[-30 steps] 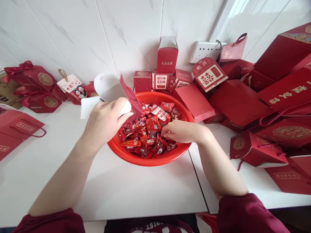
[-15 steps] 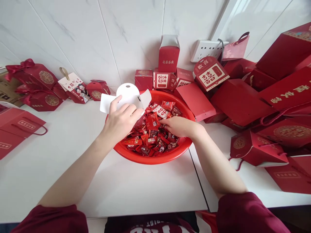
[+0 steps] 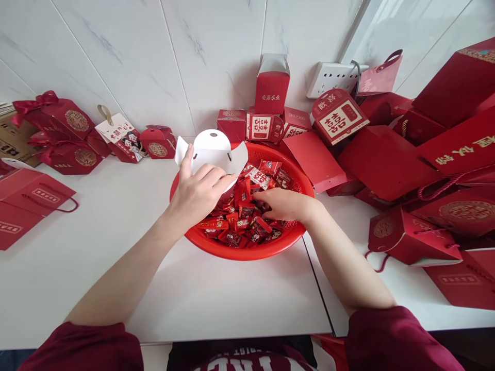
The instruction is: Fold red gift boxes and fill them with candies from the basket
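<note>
My left hand (image 3: 199, 190) grips an open paper box (image 3: 212, 150), its white inner flaps spread upward, over the left part of a red plastic basket (image 3: 243, 253). Many red-wrapped candies (image 3: 242, 224) fill the basket. Reaching in from the right, my right hand (image 3: 284, 203) has its fingers down among the candies, beside a red packet (image 3: 243, 190). Its fingertips are partly hidden, so what they hold cannot be made out. A white and red packet (image 3: 260, 178) lies behind that hand.
Small red boxes (image 3: 264, 128) stand along the wall behind the basket, one open box (image 3: 271, 90) on top. Larger red boxes (image 3: 390, 159) pile up at the right near a power strip (image 3: 334, 78). More boxes (image 3: 62, 129) sit at the left on the white table (image 3: 116, 216).
The paper box in my left hand has shifted slightly right and its flaps have tilted. My right hand's fingers have moved a little among the candies. The view has shifted slightly.
</note>
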Demonstrator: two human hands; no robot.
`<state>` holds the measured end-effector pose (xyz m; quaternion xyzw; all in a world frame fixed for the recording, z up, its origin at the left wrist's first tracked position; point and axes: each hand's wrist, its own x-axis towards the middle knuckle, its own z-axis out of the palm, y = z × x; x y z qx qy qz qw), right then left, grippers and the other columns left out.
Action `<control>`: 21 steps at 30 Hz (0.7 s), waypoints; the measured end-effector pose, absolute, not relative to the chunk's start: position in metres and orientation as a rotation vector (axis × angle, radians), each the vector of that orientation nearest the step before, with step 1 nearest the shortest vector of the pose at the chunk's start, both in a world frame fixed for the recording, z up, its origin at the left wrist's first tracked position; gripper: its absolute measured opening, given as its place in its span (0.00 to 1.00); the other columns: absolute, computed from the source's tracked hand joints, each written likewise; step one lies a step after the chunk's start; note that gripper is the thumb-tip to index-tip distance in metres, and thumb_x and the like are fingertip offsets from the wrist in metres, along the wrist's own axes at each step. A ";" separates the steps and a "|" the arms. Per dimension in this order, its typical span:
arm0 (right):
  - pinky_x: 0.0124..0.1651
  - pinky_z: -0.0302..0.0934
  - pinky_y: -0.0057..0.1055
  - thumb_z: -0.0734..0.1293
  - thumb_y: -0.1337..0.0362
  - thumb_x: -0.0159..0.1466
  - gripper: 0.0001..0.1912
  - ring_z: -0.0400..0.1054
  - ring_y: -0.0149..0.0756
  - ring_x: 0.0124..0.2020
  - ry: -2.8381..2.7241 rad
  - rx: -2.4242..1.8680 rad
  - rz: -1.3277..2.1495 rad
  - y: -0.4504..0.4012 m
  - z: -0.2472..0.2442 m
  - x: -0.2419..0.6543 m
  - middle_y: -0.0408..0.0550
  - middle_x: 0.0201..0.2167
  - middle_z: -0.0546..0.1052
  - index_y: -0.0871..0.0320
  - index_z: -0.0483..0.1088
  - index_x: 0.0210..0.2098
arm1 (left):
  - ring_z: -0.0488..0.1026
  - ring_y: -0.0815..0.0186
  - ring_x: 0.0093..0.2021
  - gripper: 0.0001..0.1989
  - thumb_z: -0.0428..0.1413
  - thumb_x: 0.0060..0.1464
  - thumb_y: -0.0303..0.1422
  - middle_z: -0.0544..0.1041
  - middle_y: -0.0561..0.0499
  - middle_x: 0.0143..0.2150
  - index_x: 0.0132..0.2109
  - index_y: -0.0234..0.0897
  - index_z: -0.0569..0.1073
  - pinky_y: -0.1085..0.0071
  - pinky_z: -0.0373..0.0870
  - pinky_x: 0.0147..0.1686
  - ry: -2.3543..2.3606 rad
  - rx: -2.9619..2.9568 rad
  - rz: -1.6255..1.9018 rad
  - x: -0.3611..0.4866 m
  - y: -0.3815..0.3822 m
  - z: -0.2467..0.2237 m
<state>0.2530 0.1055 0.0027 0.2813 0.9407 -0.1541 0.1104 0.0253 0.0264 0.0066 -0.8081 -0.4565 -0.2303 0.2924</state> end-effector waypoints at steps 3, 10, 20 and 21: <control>0.38 0.59 0.32 0.62 0.71 0.62 0.15 0.73 0.42 0.41 2.799 0.696 -0.473 0.105 0.003 0.254 0.51 0.43 0.79 0.57 0.72 0.48 | 0.73 0.64 0.37 0.16 0.51 0.62 0.23 0.77 0.53 0.34 0.47 0.44 0.79 0.36 0.48 0.68 -1.248 -2.167 -0.614 0.025 0.026 0.008; 0.35 0.58 0.31 0.63 0.71 0.61 0.08 0.70 0.37 0.33 2.811 0.676 -0.556 0.107 0.000 0.252 0.49 0.35 0.79 0.57 0.73 0.37 | 0.73 0.64 0.37 0.15 0.50 0.63 0.24 0.77 0.53 0.35 0.47 0.45 0.79 0.37 0.48 0.68 -1.253 -2.160 -0.583 0.025 0.027 0.006; 0.39 0.60 0.29 0.65 0.67 0.63 0.06 0.70 0.33 0.34 2.963 0.786 -0.972 0.111 0.020 0.266 0.46 0.35 0.79 0.58 0.74 0.39 | 0.72 0.62 0.36 0.09 0.54 0.63 0.28 0.77 0.52 0.32 0.45 0.42 0.78 0.40 0.49 0.68 -1.291 -1.914 -0.713 0.023 0.024 0.010; 0.40 0.60 0.29 0.65 0.67 0.63 0.06 0.70 0.33 0.34 2.977 0.799 -1.023 0.110 0.024 0.269 0.45 0.35 0.79 0.58 0.73 0.39 | 0.72 0.61 0.37 0.08 0.54 0.63 0.29 0.77 0.52 0.32 0.45 0.43 0.78 0.40 0.49 0.68 -1.327 -1.882 -0.770 0.022 0.024 0.010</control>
